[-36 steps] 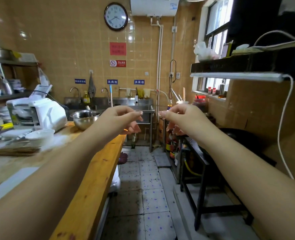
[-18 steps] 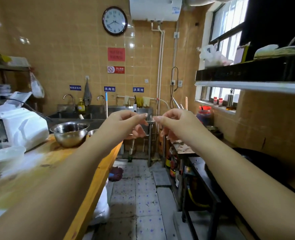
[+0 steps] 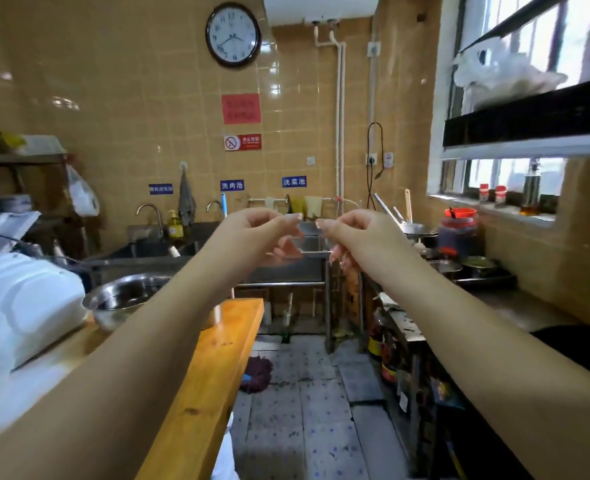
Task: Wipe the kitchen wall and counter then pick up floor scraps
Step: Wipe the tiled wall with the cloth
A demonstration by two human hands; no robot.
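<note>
Both my arms reach straight out in front of me at chest height. My left hand (image 3: 255,237) and my right hand (image 3: 359,237) have curled fingers, and their fingertips almost meet. I see nothing held in either hand. Behind them is the yellow tiled wall (image 3: 130,98). The orange wooden counter (image 3: 217,358) runs under my left arm. Yellow cloths (image 3: 307,204) hang on a pipe over the steel sink (image 3: 286,268), and a grey rag (image 3: 186,202) hangs further left. The speckled floor (image 3: 304,410) has small dark scraps on it.
A steel bowl (image 3: 123,299) and a white appliance (image 3: 26,306) sit on the wooden counter. A mop head (image 3: 257,372) lies on the floor by the counter's end. The right counter (image 3: 494,303) holds pots and a red-lidded jar (image 3: 458,233); bottles stand underneath.
My view has advanced along the aisle toward the sink and turned slightly right. Both hands stay raised and have come a little closer together at the fingertips.
</note>
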